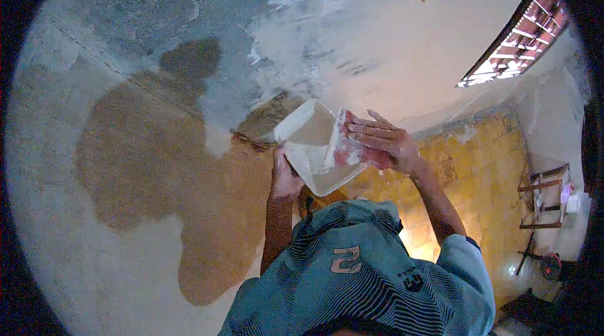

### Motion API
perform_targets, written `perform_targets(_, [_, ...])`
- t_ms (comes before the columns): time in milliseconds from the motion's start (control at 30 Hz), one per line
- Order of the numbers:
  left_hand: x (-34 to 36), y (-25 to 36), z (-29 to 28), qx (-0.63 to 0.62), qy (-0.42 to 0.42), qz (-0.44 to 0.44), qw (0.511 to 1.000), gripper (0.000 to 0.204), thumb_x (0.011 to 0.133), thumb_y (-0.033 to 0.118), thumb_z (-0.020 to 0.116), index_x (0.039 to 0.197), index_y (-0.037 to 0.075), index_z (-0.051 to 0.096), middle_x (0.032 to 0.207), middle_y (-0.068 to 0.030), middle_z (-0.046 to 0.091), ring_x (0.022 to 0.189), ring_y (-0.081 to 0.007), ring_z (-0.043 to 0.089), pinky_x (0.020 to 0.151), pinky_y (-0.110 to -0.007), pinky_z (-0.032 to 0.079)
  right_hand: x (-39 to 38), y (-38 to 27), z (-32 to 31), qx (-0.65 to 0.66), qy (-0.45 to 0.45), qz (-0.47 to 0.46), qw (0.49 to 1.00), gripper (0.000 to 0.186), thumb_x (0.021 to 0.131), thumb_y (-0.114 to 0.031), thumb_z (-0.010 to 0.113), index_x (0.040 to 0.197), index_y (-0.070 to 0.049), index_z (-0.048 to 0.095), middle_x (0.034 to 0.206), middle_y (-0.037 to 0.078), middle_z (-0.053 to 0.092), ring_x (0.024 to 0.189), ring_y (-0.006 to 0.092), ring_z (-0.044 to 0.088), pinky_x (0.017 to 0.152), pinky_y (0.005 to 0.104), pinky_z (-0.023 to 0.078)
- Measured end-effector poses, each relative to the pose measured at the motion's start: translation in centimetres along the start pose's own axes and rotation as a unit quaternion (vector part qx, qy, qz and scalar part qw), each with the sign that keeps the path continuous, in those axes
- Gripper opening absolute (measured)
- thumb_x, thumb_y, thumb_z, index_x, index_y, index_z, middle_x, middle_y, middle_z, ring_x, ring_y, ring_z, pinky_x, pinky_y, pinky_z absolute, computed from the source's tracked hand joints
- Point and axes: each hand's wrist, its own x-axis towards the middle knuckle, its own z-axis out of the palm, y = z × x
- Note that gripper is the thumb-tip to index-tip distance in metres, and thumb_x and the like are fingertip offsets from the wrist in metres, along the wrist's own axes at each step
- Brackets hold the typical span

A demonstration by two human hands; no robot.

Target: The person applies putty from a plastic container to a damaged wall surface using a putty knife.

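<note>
A white square container (319, 175) with pale paste inside is held up at the middle of the view, gripped at its left edge by my left hand (283, 175). My right hand (388, 143) presses its fingers over a red flat spreader (353, 150) smeared with white, which rests at the container's right rim. My thumb on that side is hidden. Behind both hands is a plastered wall (314, 28), rough grey at upper left and smoother pale at the right. My blue shirt fills the bottom middle of the view.
A barred window (513, 34) is at upper right. Below lies a yellow tiled floor (472, 191). At the right stand a wooden stool-like frame (541, 188) and a small black and red wheeled object (549, 265). Dark shadows fall on the wall at left.
</note>
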Motion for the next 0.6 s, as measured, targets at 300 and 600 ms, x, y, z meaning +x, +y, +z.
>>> perform_targets(300, [0.9, -1.2, -0.8, -0.045, 0.010, 0.013, 0.999, 0.055, 0.097, 0.046, 0.038, 0.135, 0.007, 0.042, 0.133, -0.0105, 0.051, 0.122, -0.0262, 0.051, 0.104, -0.044, 0.042, -1.5, 4.1, 7.9, 0.131, 0.202, 0.105, 0.965, 0.034, 0.083, -0.006, 0.061, 0.117, -0.006, 0.063, 0.114, 0.014, 0.066, 0.113, 0.0328, 0.060, 0.105, 0.0501, 0.039])
perform_targets(600, [0.5, -0.2, -0.1, 0.016, 0.043, 0.029, 0.999, 0.062, 0.096, 0.049, 0.037, 0.140, 0.005, 0.037, 0.138, -0.0120, 0.047, 0.126, -0.0283, 0.048, 0.107, -0.044, 0.038, -1.3, 4.5, 8.8, 0.643, 0.329, 0.348, 0.598, 0.023, 0.090, -0.010, 0.059, 0.107, 0.005, 0.058, 0.101, 0.010, 0.064, 0.093, 0.0205, 0.063, 0.091, 0.0371, 0.050])
